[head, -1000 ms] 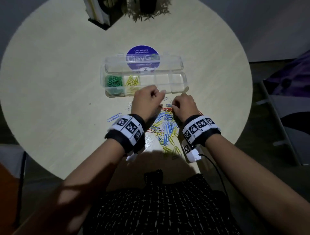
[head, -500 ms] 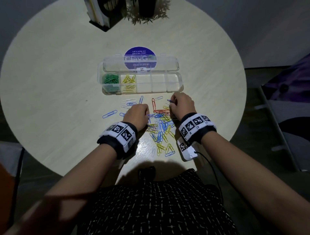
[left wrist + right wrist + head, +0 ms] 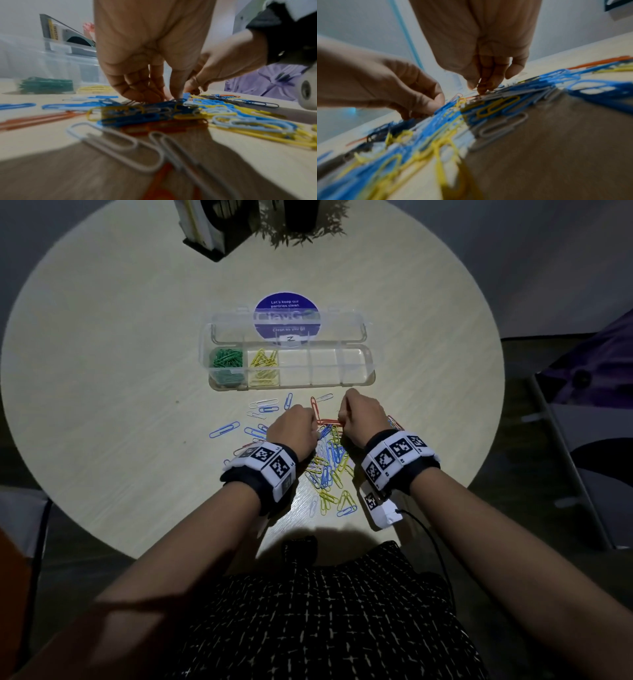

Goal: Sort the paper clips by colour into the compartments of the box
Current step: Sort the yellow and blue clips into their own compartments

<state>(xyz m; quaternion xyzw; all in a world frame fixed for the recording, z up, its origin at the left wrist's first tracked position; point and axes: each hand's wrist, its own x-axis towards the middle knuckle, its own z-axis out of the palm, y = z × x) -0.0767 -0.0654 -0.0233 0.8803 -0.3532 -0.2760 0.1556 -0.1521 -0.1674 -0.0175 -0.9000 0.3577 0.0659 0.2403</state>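
Observation:
A clear box (image 3: pixel 356 380) lies open on the round table, with green clips (image 3: pixel 226 362) in its leftmost compartment and yellow clips (image 3: pixel 263 364) in the one beside it; the other three hold nothing. A loose pile of blue, yellow, red and white paper clips (image 3: pixel 329 463) lies between the box and my body. My left hand (image 3: pixel 313 421) is curled down on the pile's left side, thumb and fingers pinching a blue clip (image 3: pixel 186 94). My right hand (image 3: pixel 342 419) is at the pile's far edge, its fingertips (image 3: pixel 481 88) pinching thin red clips (image 3: pixel 329 422).
The box's lid (image 3: pixel 287 326) lies flat behind it over a round blue sticker (image 3: pixel 287 302). A dark holder with books (image 3: pixel 212 227) and a plant pot (image 3: pixel 298 217) stand at the table's far edge. Stray blue and white clips (image 3: pixel 224 429) lie left of the pile.
My left hand has come back from the box's front edge to the pile and pinches a clip there. My right hand has stayed at the pile's far side.

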